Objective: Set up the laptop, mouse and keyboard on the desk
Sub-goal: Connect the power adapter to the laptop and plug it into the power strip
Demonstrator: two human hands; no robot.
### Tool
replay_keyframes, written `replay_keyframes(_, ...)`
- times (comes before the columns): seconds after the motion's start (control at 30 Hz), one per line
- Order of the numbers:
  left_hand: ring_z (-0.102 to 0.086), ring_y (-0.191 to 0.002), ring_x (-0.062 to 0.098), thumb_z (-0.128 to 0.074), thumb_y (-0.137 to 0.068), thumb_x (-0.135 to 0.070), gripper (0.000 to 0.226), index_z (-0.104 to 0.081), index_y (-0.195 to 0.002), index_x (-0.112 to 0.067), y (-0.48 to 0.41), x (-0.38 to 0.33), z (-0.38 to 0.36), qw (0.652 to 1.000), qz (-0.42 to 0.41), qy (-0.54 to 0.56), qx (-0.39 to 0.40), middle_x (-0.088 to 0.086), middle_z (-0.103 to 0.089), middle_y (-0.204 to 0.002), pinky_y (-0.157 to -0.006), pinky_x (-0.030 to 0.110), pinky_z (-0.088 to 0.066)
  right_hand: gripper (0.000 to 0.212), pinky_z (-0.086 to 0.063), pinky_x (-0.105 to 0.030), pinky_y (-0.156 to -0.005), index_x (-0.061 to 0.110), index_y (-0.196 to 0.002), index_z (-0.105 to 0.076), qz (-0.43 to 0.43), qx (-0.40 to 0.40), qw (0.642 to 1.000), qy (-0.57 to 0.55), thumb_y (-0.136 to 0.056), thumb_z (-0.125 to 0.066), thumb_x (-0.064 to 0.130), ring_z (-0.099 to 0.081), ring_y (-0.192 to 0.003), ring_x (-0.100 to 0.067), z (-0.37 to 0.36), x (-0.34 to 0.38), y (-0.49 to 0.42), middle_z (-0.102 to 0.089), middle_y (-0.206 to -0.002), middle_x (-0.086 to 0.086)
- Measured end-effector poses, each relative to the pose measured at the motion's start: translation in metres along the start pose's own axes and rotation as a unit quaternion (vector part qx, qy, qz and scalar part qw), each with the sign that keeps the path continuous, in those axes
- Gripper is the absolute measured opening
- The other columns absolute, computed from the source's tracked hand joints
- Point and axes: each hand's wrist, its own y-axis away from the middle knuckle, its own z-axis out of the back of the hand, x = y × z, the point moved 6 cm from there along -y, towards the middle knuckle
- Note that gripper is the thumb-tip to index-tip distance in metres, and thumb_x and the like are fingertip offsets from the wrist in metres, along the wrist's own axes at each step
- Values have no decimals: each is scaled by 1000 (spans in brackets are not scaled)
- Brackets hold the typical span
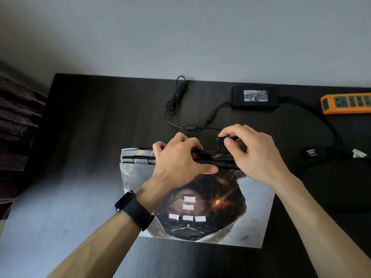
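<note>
Laptop (pixel 251 199) lies closed; left hand (pixel 180 157) grips its far edge, right hand (pixel 257 155) pinches charger plug (pixel 219 141) just beside it

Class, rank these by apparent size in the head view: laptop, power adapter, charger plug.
1. laptop
2. power adapter
3. charger plug, pinched in the right hand
Laptop sits nearer the camera, but the order is plain.

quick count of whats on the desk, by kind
laptop: 1
charger: 1
power strip: 1
small white thing, unclear what: 1
total: 4
</note>
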Motion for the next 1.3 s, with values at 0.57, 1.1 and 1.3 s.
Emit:
replay_keyframes(0.57, -39, -85, -3, -70, -55, -79, 56, -63, -94, -39, 4, 5, 1, 1000, 4, 7, -21, -19, -45, -99, -98, 37, -23, 17, -40, -24, -80, 26, -112, -67, 32, -35, 998, 47, -100, -55, 23, -54, -86, -10, -5, 5, 9, -64, -88, 7)
replay_keyframes(1.1, -45, -95, 2, -69, -58, -78, 54, -63, -95, -40, -8, 3, -17, 999, -18, 10, 38, -17, -44, -99, -94, 32, -18, 22, -45, -17, -98, 35, -108, -76, -78, 98, 984, -128, -86, -75, 37, -59, -114, 4, 2, -18, 5, -63, -120, 20)
replay_keyframes(1.3, -47, -99, 5, -69, -59, -79, 60, -64, -102, -39, -48, 17, -46, 995, 1, 3, 102, -15, -46, -105, -97, 35, -21, 75, -50, -42, -106, 32, -140, -53, -290, -23, 859, -421, -74, -86, 20, -67, -116, -21, -17, -63, -41, -47, -140, -1)
